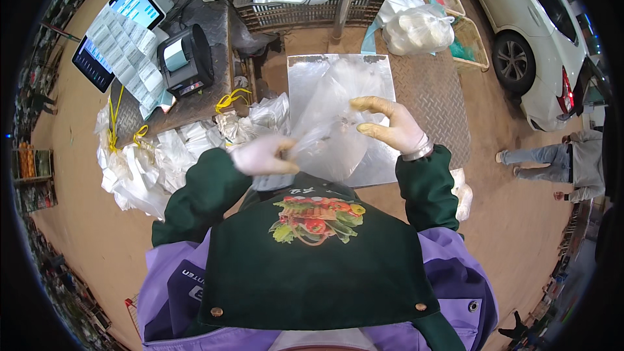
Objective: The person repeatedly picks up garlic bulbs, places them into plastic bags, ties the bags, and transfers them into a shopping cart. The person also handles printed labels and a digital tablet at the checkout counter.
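Note:
A clear plastic bag point(336, 131), partly puffed out, lies over a square metal weighing plate point(382, 156) in front of me. My left hand point(263, 155), in a thin pale glove and blurred by motion, pinches the bag's left edge between thumb and fingers. Over the bag's right side, my right hand point(390, 124) has thumb and forefinger spread, with nothing seen between them; its glove is yellowish at the fingertips. Whether those fingertips touch the plastic I cannot tell. Bunches of white plastic bags point(141, 170) hang beside my left arm.
At left, a dark bench point(222, 53) carries a label printer point(187, 66), a touchscreen point(136, 2) and label strips point(122, 44). Behind the plate stand a metal post point(346, 0), a plastic crate point(307, 14) and a knotted white bag point(419, 29). A car point(536, 34) and a person point(560, 161) are at right.

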Demonstrator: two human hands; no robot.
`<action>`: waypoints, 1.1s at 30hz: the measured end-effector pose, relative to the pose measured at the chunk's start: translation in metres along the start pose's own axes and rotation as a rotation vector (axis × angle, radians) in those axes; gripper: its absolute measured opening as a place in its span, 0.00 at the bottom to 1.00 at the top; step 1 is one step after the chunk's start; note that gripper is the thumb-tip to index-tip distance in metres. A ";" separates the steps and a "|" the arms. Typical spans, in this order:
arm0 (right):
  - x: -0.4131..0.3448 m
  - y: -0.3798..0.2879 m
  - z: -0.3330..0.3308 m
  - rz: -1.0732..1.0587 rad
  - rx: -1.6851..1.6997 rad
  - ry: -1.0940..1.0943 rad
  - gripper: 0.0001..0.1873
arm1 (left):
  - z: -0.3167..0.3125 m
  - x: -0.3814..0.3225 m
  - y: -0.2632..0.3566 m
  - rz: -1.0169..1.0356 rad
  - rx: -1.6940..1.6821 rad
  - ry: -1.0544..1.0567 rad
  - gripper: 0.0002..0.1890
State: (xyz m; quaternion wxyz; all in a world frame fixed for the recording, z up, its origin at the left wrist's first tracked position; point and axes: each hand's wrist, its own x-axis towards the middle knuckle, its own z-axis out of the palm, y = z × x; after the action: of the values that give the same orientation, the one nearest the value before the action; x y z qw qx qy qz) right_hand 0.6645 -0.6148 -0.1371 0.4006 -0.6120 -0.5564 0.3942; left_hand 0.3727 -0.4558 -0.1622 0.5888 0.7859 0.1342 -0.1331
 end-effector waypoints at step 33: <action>0.025 0.105 0.081 0.043 -1.266 0.033 0.09 | 0.023 -0.062 0.016 0.141 0.465 0.412 0.15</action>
State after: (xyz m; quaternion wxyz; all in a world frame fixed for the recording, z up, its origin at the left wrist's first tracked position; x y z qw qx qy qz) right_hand 0.6289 -0.5923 -0.2653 -0.0386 -0.7473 -0.6632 -0.0130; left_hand 0.3196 -0.4851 -0.1311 0.3614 0.9173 0.1617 0.0430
